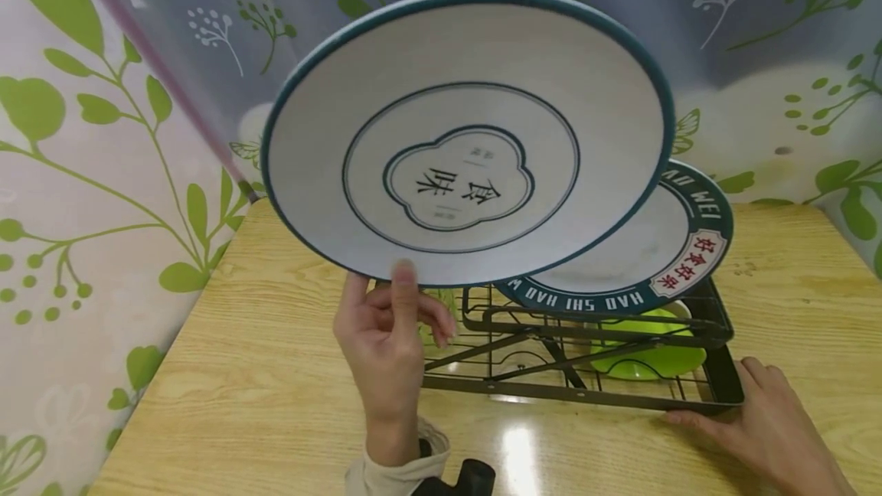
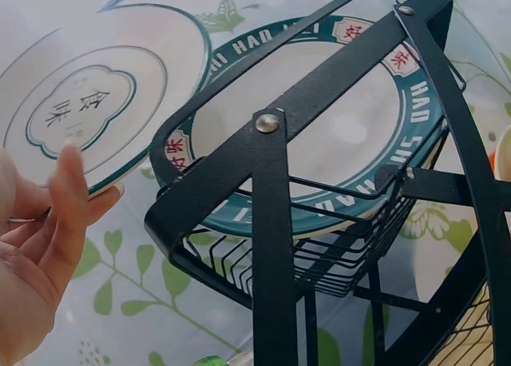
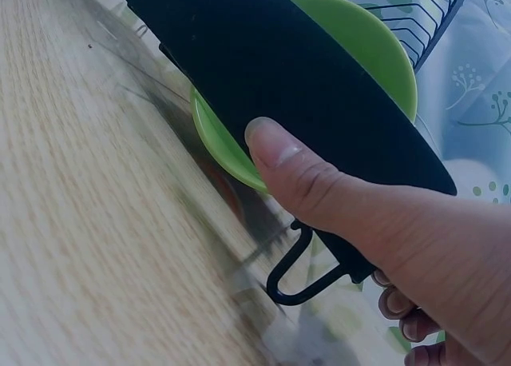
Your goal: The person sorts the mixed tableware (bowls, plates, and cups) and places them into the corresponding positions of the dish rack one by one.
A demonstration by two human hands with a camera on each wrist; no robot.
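My left hand (image 1: 389, 350) pinches the near edge of a large white plate (image 1: 310, 136) with a teal rim and dark characters at its centre, thumb on the face and fingers beneath. The plate is raised and tilted, overlapping a two-tier black wire dish rack (image 1: 726, 373). In the left wrist view a second plate (image 2: 319, 118), with a broad teal lettered rim, leans in the rack's upper basket. My right hand (image 1: 779, 423) grips the rack's near right end; in the right wrist view its thumb (image 3: 279, 154) presses the black end panel (image 3: 239, 54).
A lime-green bowl (image 1: 654, 362) sits in the rack's lower tier. The rack stands on a light wood-grain table (image 1: 262, 343). Behind and left hangs a leaf-patterned cloth (image 1: 131, 113). A black hook (image 3: 291, 290) sticks out from the rack's end.
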